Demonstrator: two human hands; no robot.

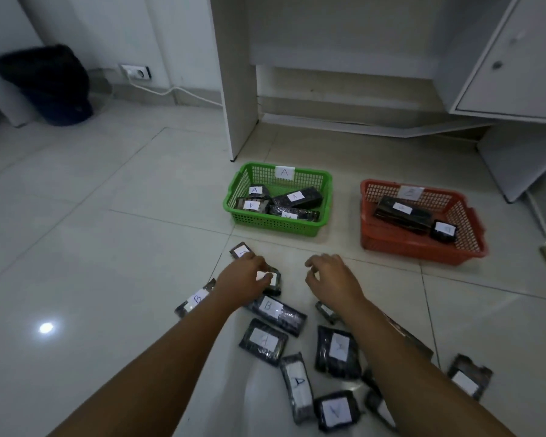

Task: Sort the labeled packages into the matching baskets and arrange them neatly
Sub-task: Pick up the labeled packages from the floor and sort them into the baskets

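Observation:
Several black wrapped packages with white letter labels lie scattered on the tiled floor in front of me. My left hand [245, 275] grips a small package [273, 280] near the top of the pile. My right hand [330, 275] hovers beside it with loosely curled fingers and holds nothing. A long package labelled B [276, 313] lies just below my left hand. The green basket [323, 190] labelled A holds several packages. The orange basket [472, 228] labelled B holds two packages.
A white desk panel [237, 89] stands behind the green basket, and a white cabinet [517, 74] stands at the right. A dark bin [49, 83] sits at the far left wall, near a socket with a cable [136, 72].

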